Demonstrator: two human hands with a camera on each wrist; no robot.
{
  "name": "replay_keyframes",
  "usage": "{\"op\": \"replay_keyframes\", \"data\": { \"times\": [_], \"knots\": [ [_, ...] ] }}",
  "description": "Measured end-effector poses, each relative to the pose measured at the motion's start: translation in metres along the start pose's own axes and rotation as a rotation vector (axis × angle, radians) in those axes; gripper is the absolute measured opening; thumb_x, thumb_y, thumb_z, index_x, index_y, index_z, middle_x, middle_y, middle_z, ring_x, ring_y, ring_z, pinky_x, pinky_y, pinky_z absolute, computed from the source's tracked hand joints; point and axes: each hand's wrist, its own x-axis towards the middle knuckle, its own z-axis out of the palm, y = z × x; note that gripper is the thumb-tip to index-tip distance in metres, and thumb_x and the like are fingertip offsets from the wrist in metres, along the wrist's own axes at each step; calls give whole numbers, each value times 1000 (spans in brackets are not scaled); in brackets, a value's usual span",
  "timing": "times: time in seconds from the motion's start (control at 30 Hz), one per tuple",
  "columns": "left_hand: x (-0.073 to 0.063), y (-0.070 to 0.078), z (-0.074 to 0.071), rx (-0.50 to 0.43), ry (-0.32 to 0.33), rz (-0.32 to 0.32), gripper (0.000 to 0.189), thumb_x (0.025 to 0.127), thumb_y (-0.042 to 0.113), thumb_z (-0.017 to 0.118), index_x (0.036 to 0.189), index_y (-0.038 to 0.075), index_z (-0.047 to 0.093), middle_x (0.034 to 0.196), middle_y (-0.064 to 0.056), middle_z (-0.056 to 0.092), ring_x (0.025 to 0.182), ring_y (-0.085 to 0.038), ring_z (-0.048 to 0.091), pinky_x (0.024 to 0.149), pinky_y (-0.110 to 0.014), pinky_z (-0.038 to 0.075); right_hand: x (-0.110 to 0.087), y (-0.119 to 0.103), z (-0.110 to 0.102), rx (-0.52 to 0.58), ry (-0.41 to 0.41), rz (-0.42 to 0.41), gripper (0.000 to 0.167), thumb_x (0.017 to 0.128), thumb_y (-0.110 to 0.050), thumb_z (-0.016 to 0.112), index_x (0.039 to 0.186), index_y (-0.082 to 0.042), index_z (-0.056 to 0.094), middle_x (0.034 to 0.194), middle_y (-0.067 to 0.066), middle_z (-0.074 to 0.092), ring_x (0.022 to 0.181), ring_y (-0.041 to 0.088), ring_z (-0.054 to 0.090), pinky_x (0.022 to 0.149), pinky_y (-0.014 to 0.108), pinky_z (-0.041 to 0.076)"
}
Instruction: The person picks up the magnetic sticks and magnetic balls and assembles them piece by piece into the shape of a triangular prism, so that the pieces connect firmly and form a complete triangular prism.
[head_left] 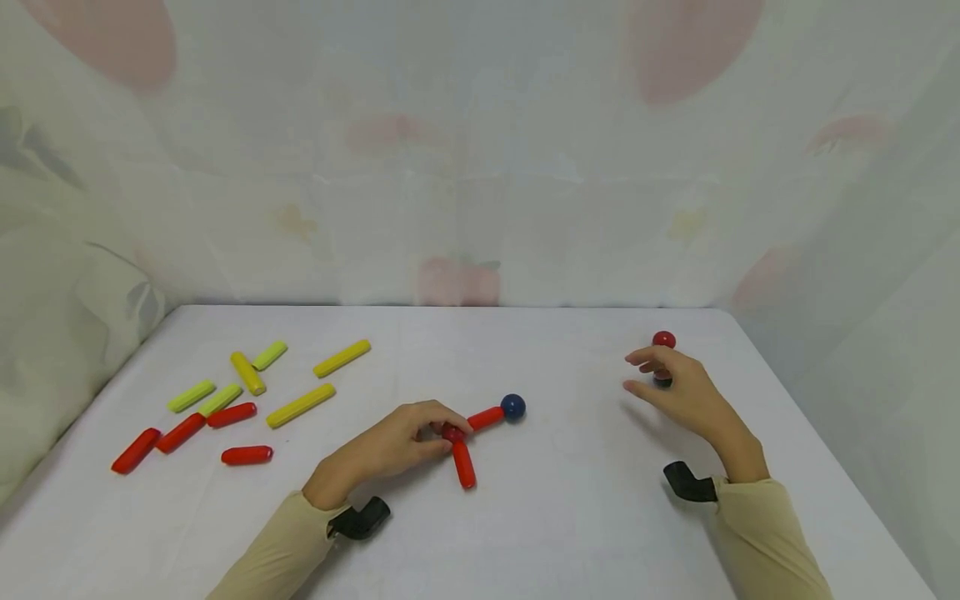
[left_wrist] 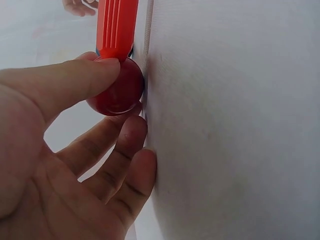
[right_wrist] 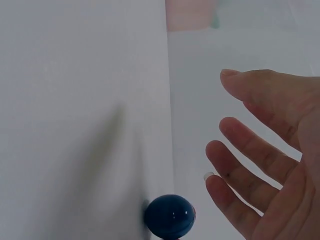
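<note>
While hand [head_left: 401,439] pinches ball [left_wrist: 122,95], rods [head_left: 464,465] seemingly attached

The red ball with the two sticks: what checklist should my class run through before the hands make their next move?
1. Left hand holding the red ball: ok, pinched.
2. Blue ball on the outer end of the farther red stick: ok.
3. Ball on the outer end of the nearer red stick: not ok, bare.
4. Right hand free: ok, holding nothing.
5. Loose blue ball close to that hand: ok.
6. Both sticks seated tightly: cannot tell.
</note>
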Motion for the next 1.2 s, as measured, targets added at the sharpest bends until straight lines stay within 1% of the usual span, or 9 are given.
{"op": "replay_keyframes", "data": {
  "times": [0.37, 0.5, 0.57, 0.7, 0.83, 0.97, 1.2],
  "knots": [
    [1, 0, 0, 6, -5, 3, 31, 94, 9, 65, 120, 26, 68, 110, 7, 65, 100, -16, 54, 84, -22, 48, -2, 12, -8, -57, -10, 60, 41, 90, -19, 73, 124, 1, 60, 125, 24, 63, 115, 42, 58, 100, 58, 47],
    [1, 0, 0, 4, -8, 1, 31, 95, 9, 65, 121, 25, 68, 111, 7, 66, 101, -16, 54, 85, -22, 49, -3, 16, -9, -75, 0, 73, 42, 90, -19, 73, 125, 1, 60, 127, 25, 61, 115, 44, 57, 99, 60, 46],
    [1, -1, 0, 3, -6, 0, 31, 95, 9, 65, 120, 25, 68, 111, 7, 66, 100, -17, 54, 84, -21, 48, -4, 17, -10, -85, 3, 86, 43, 90, -19, 72, 126, 1, 60, 129, 25, 60, 112, 44, 57, 97, 60, 47],
    [0, -1, 0, 11, -2, -3, 31, 95, 9, 65, 120, 27, 68, 111, 7, 66, 101, -17, 54, 83, -22, 48, -4, 20, -12, -99, -6, 132, 44, 91, -21, 71, 128, 0, 59, 131, 27, 57, 111, 43, 56, 96, 59, 47],
    [0, -1, 0, 26, 1, -2, 32, 94, 9, 65, 120, 27, 68, 110, 8, 65, 101, -17, 53, 83, -23, 48, -5, 23, -12, -92, -25, 175, 45, 92, -22, 70, 129, 0, 57, 133, 28, 55, 116, 45, 54, 100, 61, 45],
    [0, -1, 1, 29, 3, 1, 32, 94, 9, 66, 120, 27, 68, 109, 8, 64, 100, -17, 53, 82, -22, 48, -5, 25, -11, -89, -30, 188, 44, 91, -18, 70, 128, 2, 57, 131, 29, 54, 114, 45, 54, 99, 61, 46],
    [0, -1, 0, 30, 7, 12, 32, 94, 9, 65, 121, 26, 67, 109, 7, 64, 100, -17, 53, 81, -21, 48, -3, 27, -6, -100, -20, 175, 40, 89, -7, 71, 125, 3, 59, 126, 30, 55, 110, 46, 56, 97, 60, 48]
  ]
}}
